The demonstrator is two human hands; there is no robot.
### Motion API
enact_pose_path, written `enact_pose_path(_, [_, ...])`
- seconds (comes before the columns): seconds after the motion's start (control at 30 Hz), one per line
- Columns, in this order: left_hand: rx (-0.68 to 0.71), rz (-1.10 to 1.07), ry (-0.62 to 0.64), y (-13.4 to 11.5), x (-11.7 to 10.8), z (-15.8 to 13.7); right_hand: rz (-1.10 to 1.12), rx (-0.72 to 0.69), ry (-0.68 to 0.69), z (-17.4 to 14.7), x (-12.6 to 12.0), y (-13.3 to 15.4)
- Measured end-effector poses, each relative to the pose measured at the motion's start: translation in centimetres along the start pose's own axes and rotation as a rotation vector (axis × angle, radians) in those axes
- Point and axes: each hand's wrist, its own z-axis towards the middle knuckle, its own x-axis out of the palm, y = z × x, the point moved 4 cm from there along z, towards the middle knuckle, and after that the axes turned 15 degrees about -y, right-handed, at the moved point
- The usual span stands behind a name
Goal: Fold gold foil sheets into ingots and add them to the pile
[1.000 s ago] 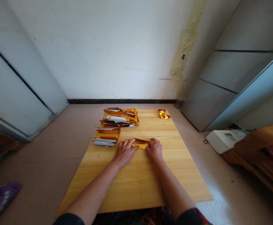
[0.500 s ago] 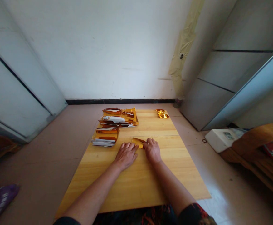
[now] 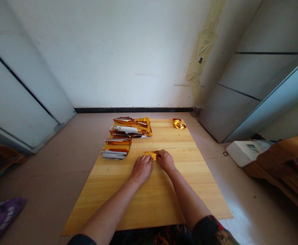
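A small sheet of gold foil paper [image 3: 150,154] lies on the wooden tabletop between my hands, its far edge folded over. My left hand [image 3: 142,167] rests at its near left side, with bent fingers pressed together on the paper. At the right end, my right hand [image 3: 165,160] pinches the sheet; its fingertips are partly hidden. To the left are a stack of gold foil paper [image 3: 117,146] with white backing showing and, behind it, a larger bundle of the same paper [image 3: 144,126]. Two shiny folded gold foil pieces [image 3: 179,125] lie at the far right corner.
The wooden board table [image 3: 108,200] stands on a tiled floor before a white wall [image 3: 128,61]. A grey refrigerator [image 3: 230,102] is at the right, with a white box [image 3: 238,153] and a wooden seat [image 3: 279,163] nearby. A purple bag [image 3: 3,216] lies on the floor at left.
My left hand has moved slightly right, its fingers drawn closer together on the paper. The sheet's raised fold now lies flatter. My right hand still grips the right end.
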Motion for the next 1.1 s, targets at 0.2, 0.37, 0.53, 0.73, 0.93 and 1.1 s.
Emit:
enact_pose_path(0.2, [-0.133,-0.110,-0.072,3.4,0.1,0.8,0.013,-0.006,0.017,0.1,-0.4,-0.3])
enact_pose_path(0.37, [-0.296,-0.111,-0.081,4.4,0.1,0.9,0.025,0.016,-0.007,-0.2,0.0,-0.4])
enact_pose_path(0.53, [-0.345,-0.056,-0.080,3.9,-0.4,0.9,-0.028,0.035,-0.051,-0.4,-0.1,0.4])
enact_pose_path(0.73, [-0.419,0.016,-0.123,3.1,-0.6,0.7,-0.066,0.074,-0.104,-0.8,-0.2,1.4])
enact_pose_path(0.93, [-0.482,0.014,-0.118,3.0,-0.6,0.7,-0.060,0.119,-0.095,-0.7,0.1,1.2])
enact_pose_path(1.1, [-0.497,-0.005,-0.095,3.3,-0.5,0.8,0.005,0.110,-0.065,-0.3,0.2,0.3])
